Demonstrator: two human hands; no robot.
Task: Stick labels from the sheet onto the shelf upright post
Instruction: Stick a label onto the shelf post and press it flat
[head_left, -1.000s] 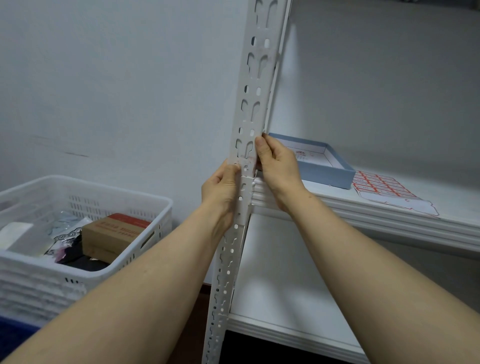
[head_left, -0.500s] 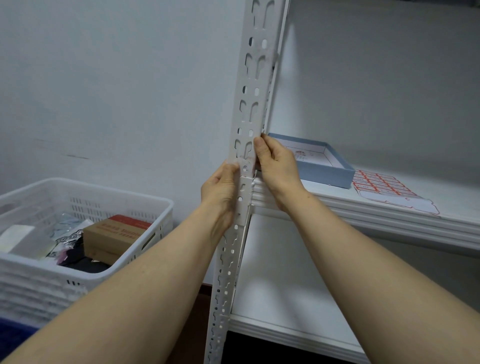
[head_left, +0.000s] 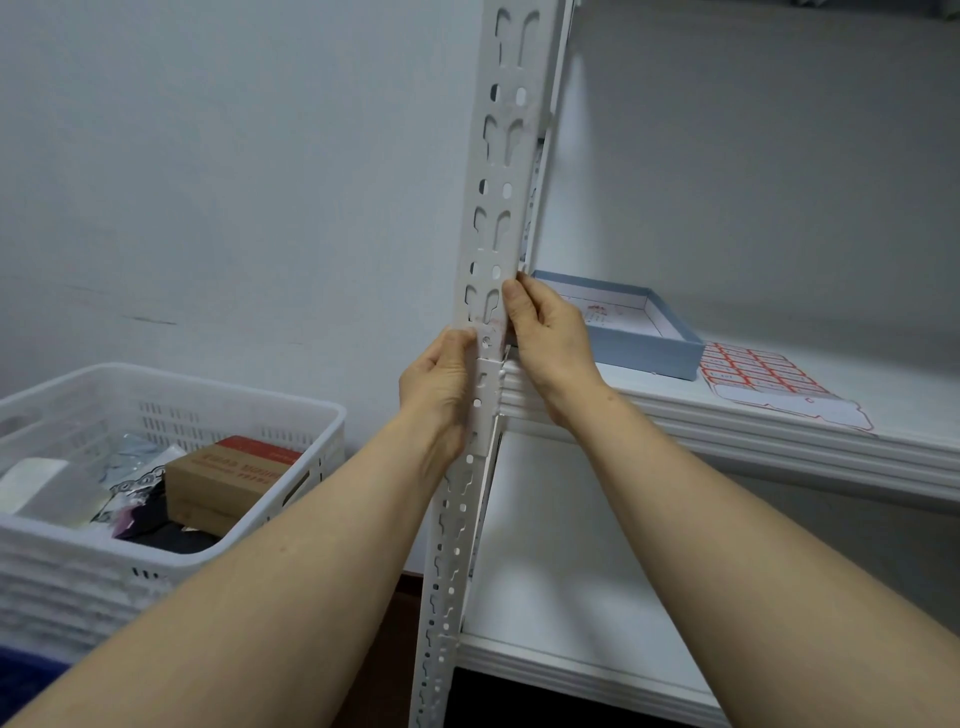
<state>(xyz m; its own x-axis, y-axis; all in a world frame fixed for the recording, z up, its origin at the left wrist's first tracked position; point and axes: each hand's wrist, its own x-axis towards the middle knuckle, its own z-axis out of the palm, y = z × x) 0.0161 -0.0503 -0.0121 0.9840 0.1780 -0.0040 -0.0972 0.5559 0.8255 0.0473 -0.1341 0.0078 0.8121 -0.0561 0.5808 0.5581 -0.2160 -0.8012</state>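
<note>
A white slotted shelf upright post (head_left: 501, 171) runs from top to bottom in the middle of the view. My left hand (head_left: 439, 387) presses against its left edge at shelf height. My right hand (head_left: 545, 335) rests on its right edge, thumb flat on the post face just above. A pale label (head_left: 491, 327) with faint red marks lies on the post between the two thumbs. The label sheet (head_left: 763, 379), white with rows of red-bordered labels, lies on the middle shelf (head_left: 779, 441) to the right.
A shallow blue box (head_left: 639, 343) sits on the middle shelf behind my right hand. A white plastic basket (head_left: 171, 410) with a brown carton and other items stands at lower left. A lower shelf board (head_left: 545, 597) and a grey wall fill the remainder.
Both hands stay on the post at the same spot. The right thumb has shifted slightly along the post face; nothing else has moved.
</note>
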